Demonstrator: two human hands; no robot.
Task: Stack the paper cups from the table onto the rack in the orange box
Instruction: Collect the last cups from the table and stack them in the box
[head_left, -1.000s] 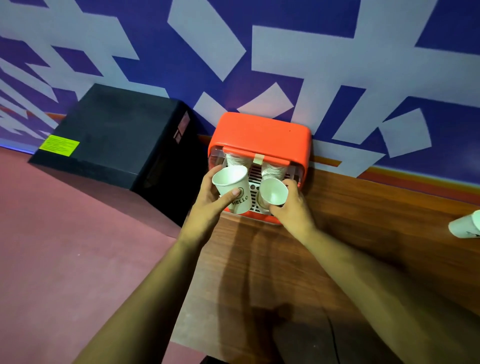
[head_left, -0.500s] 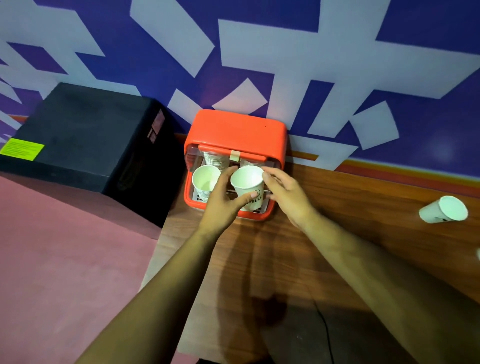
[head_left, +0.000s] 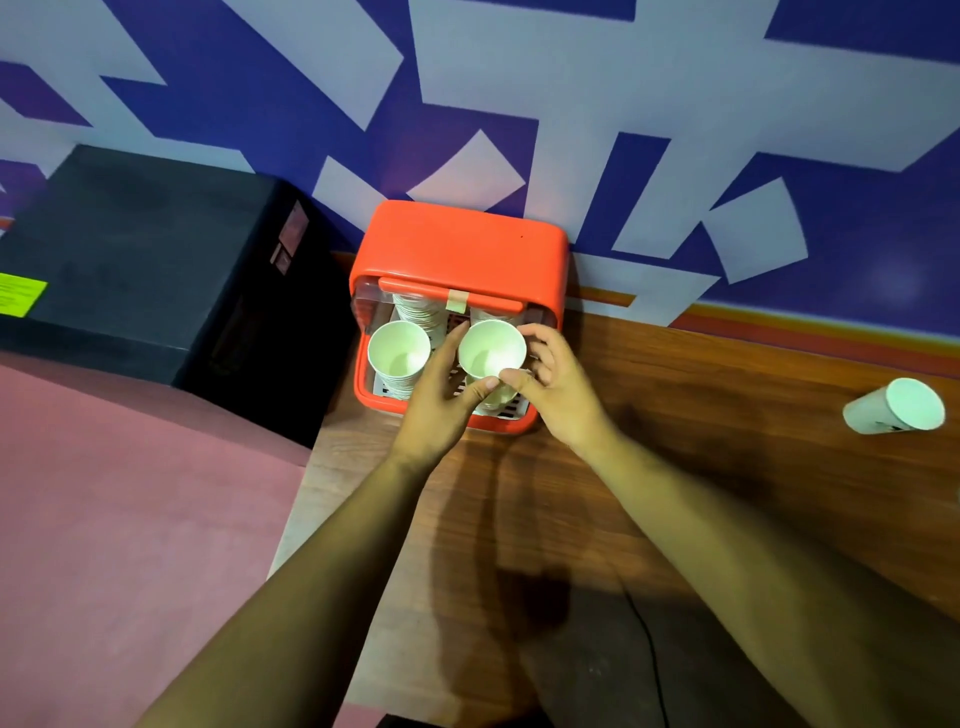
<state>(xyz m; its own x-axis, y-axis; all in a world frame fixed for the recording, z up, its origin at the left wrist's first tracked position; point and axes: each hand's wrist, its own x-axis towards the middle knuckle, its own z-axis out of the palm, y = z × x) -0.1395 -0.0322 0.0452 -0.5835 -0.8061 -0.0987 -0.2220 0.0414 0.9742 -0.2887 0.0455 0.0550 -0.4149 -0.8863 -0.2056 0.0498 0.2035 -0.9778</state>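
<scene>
Both the left hand (head_left: 441, 400) and right hand (head_left: 558, 384) pinch a white paper cup (head_left: 491, 349) over the orange plastic box (head_left: 462, 244), likely seating it next.

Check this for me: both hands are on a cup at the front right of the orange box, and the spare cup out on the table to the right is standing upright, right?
Not quite. The head view shows the spare cup lying on its side on the table, not upright. The rest holds: the left hand and right hand both grip the cup at the orange box's front right.

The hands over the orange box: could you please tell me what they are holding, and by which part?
Both hands, left and right, hold one upright paper cup by its rim and upper wall, fingertips around it, over the rack in the orange box.
</scene>
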